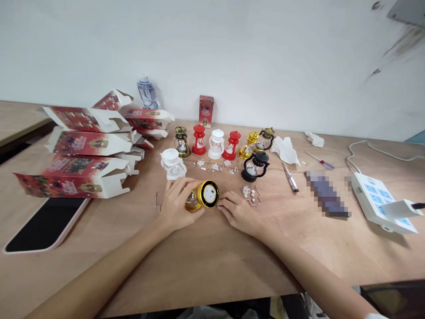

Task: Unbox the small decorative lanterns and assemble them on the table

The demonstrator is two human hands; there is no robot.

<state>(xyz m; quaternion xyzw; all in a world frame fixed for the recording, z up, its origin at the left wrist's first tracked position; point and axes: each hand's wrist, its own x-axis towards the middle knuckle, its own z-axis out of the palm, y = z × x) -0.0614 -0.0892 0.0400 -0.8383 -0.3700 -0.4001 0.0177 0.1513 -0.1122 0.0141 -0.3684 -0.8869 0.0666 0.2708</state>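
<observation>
My left hand (181, 199) is wrapped round a small gold lantern (199, 197), tipped on its side so that its round base with a white centre and black ring faces me. Close against the right edge of that base is my right hand (237, 210), its fingertips drawn together; whatever they pinch, if anything, is hidden. A white lantern (171, 165) stands just behind my left hand. Past my right hand lie a bent wire handle and small loose parts (252, 195), and another bent wire (156, 201) lies left of my left hand. A black lantern (255, 166) stands behind my right hand.
Red, white and gold lanterns (216, 144) stand in a row at the back. Open red boxes (88, 144) and a phone (40, 226) lie left. A screwdriver (290, 178), another screwdriver (323, 163), crumpled tissue (286, 150) and a power strip (378, 199) lie right.
</observation>
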